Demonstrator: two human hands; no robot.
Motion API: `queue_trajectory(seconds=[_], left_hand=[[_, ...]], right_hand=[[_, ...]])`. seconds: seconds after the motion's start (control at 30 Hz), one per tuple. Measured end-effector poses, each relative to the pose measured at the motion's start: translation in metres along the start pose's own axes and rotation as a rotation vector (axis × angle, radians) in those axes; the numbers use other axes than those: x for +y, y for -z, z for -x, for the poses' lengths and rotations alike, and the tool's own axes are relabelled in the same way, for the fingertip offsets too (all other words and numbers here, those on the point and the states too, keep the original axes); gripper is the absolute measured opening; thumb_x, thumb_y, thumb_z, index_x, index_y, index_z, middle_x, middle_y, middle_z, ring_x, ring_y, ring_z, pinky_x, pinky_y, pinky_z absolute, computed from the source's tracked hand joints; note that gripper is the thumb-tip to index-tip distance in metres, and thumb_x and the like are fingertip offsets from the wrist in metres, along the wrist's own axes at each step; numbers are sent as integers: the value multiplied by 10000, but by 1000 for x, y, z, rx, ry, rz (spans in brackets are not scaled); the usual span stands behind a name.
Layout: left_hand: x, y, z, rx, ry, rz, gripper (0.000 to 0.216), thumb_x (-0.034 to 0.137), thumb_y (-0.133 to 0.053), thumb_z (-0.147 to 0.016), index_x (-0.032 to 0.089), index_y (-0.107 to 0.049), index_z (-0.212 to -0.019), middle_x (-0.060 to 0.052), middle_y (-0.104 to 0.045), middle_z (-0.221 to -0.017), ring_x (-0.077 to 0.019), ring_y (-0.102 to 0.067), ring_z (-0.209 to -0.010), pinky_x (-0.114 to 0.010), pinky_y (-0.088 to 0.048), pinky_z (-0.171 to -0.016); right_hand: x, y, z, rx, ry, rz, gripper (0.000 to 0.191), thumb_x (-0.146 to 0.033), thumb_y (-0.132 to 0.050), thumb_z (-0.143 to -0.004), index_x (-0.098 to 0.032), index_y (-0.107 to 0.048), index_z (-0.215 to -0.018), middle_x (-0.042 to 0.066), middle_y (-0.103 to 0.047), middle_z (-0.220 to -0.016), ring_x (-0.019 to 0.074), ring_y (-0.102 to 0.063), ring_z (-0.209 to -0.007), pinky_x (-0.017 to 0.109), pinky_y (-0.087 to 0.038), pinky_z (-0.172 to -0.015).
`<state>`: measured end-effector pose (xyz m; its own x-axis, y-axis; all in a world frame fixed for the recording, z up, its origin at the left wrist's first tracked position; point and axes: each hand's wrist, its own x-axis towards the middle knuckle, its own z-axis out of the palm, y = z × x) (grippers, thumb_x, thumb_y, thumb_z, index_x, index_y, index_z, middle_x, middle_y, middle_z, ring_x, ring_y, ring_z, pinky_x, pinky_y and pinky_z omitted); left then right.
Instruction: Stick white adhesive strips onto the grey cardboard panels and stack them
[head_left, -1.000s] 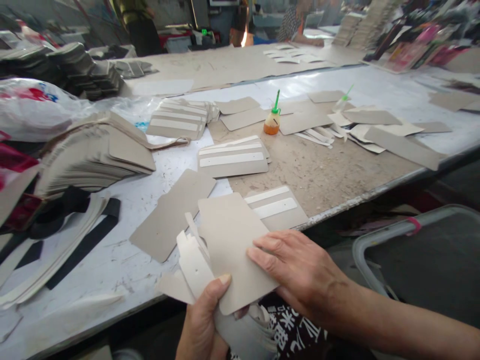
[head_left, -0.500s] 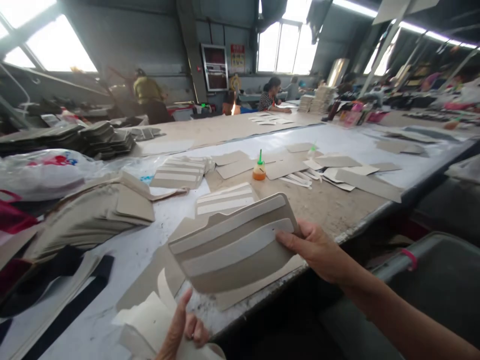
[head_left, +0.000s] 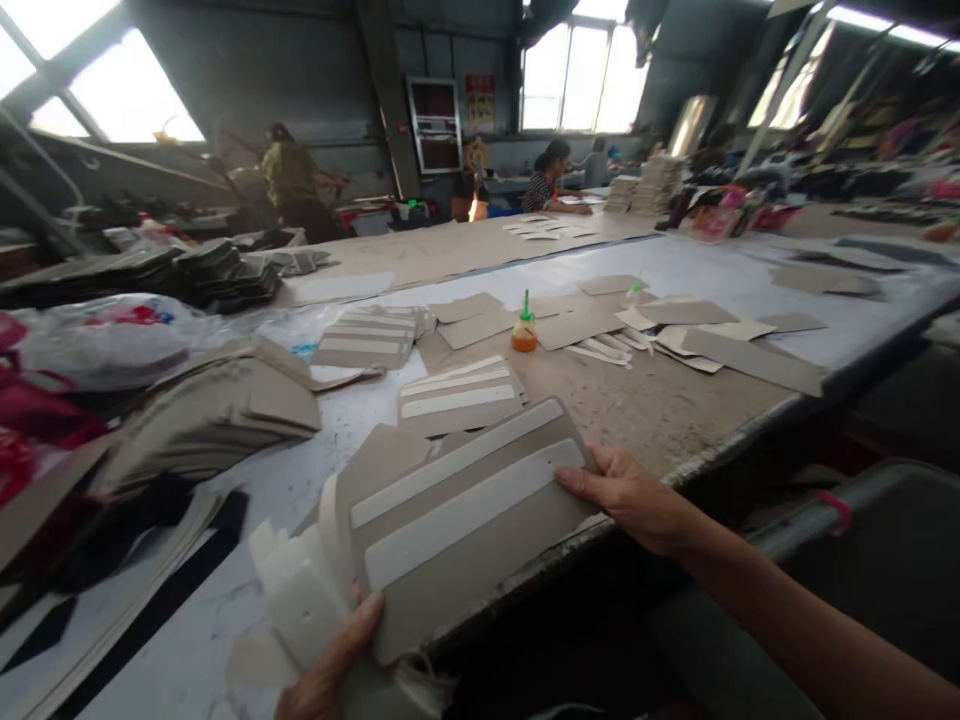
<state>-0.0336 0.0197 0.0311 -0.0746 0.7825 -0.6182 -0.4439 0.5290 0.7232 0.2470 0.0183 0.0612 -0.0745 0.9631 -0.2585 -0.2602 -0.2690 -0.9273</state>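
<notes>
My right hand (head_left: 626, 492) grips the right end of a beige panel (head_left: 450, 590), thumb on its face and fingers behind. Two long white strips (head_left: 472, 508) lie along that panel. At its lower left corner is my left hand (head_left: 337, 655), thumb against the panel's edge and most fingers hidden. A bunch of loose white strips (head_left: 296, 590) also sits in my left hand, fanned out left of the panel. Just beyond, a stack of similar striped panels (head_left: 461, 395) rests on the table. Behind it stands a small bottle of orange liquid (head_left: 524, 333) with a green nozzle.
Curved beige panels (head_left: 217, 410) are piled at left, near a plastic bag (head_left: 120, 340). Dark and pale long strips (head_left: 172, 590) lie at lower left. Flat beige pieces (head_left: 750, 355) spread over the right side. The table's front edge (head_left: 720, 450) runs diagonally. Other people sit farther back.
The panel's left end has come down and toward me, and its bend has flattened out. My left hand, previously apart from the panel, now has its thumb on the corner.
</notes>
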Motion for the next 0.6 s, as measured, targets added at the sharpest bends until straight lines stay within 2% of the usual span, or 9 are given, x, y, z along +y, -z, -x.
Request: queue_trajectory(seconds=[0.1, 0.33, 0.6], left_hand=[[-1, -6, 4, -96, -3, 42, 647, 208, -773, -586, 122, -542, -1184, -96, -703, -955, -293, -661, -852, -358, -576, -711], [-3, -9, -1, -141, -52, 20, 691, 215, -737, -653, 99, -450, -1271, -125, -701, -928, -312, -645, -904, -408, -552, -774], [-4, -16, -1, -136, -112, 28, 817, 215, -752, -636, 187, -350, -1347, -86, -697, -959, -301, -648, -895, -402, -557, -757]], right_hand=[[11, 11, -4, 51, -52, 9, 367, -366, -672, -764, -182, -638, -1080, 45, -707, -930, 180, -648, -801, 281, -510, -735], [27, 24, -11, 85, -126, 16, 372, -367, -686, -753, -174, -643, -1068, 56, -705, -961, 199, -643, -840, 278, -517, -729], [36, 26, -17, 80, -161, -8, 390, -367, -674, -769, -188, -622, -1110, 42, -703, -970, 191, -645, -849, 273, -519, -755]])
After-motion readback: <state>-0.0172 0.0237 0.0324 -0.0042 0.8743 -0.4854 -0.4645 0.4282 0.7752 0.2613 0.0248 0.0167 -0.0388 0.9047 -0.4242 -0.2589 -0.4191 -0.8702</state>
